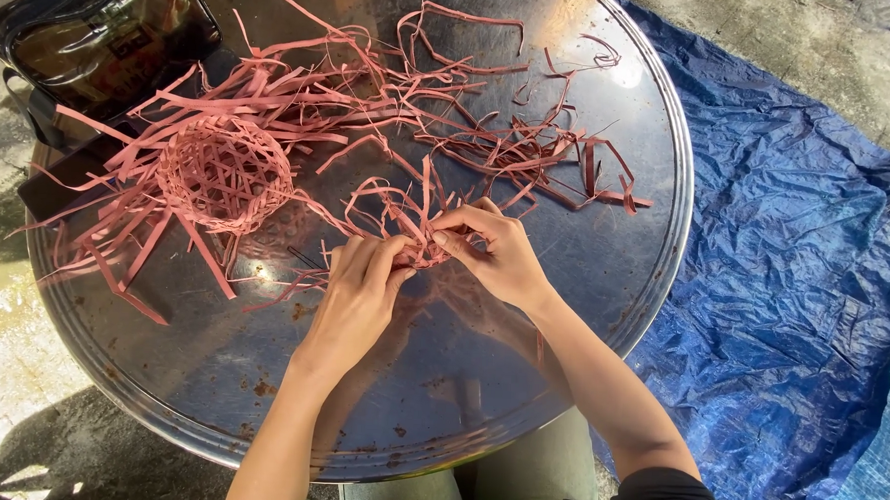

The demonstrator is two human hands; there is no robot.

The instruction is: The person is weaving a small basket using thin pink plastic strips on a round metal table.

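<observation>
Your left hand [359, 281] and right hand [495, 250] both pinch the small weave [411, 234] near the tray's [602, 317] middle, pressed flat so crossings hold. Its loose strips point away from you, long axis running outward. Farther left sits 1 finished basket [225, 173] among spare strips [490, 132].

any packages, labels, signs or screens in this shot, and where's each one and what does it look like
Dark glossy bag or pouch: far left edge of the round metal table, black trim, brownish see-through front with a small dark label patch, too blurred to make out.
No signs or screens show.
</observation>
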